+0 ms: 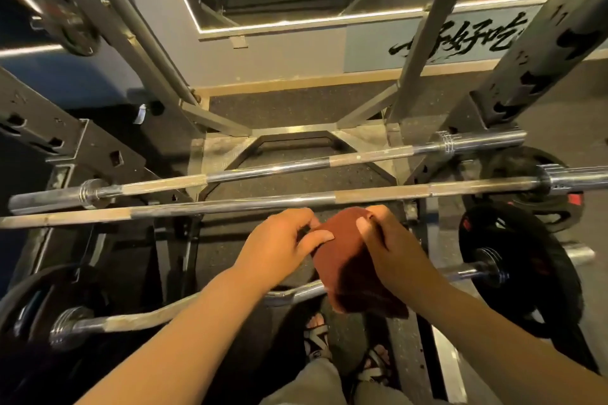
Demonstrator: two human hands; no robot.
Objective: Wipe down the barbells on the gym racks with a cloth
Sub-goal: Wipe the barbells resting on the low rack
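Observation:
A reddish-brown cloth [348, 260] hangs between my two hands at the middle of the view. My left hand [279, 243] pinches its upper left edge, and my right hand [391, 243] grips its upper right edge with the thumb on top. Just beyond the hands a long straight barbell [230, 205] lies across the rack, a little way from the cloth. A second straight barbell [263, 171] rests further back. Below my arms a curved barbell [138, 319] with black plates crosses the view, partly hidden by the cloth and my forearms.
Black rack uprights [526, 76] rise at right and a black rack arm [65, 138] juts in at left. Black weight plates [516, 260] sit at right. Grey frame posts [424, 43] stand behind. My sandalled feet [317, 339] stand on the rubber floor.

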